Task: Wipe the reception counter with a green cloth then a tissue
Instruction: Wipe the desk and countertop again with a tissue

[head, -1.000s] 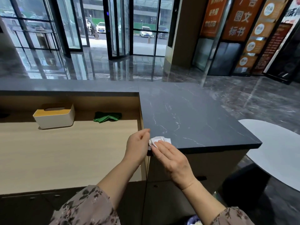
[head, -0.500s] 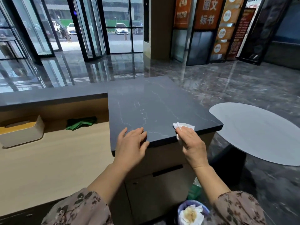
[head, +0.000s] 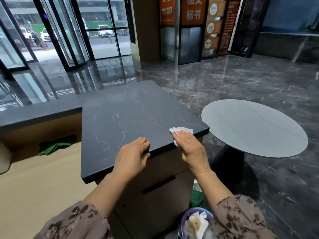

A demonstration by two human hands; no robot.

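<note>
Tissue (head: pixel 183 130) is pressed under the flat right hand (head: pixel 191 150) at the near right corner of the tabletop (head: pixel 131 118), overhanging the edge. Left hand (head: pixel 133 156) is rested open on that edge. Risk noted: the thin paper may be torn or dragged off there.

1. The tissue (head: pixel 183 129) lies on the counter (head: pixel 131 118) at its 4 o'clock corner, under the right hand (head: pixel 191 149).
2. The left hand (head: pixel 132 156) rests on the near edge, at 8 o'clock from the tissue.
3. The cloth (head: pixel 55 146) lies on the lower desk (head: pixel 43 178), at 9 o'clock from the counter.
4. The round table (head: pixel 255 128) stands at 3 o'clock and the bin (head: pixel 195 223) at 6.
</note>
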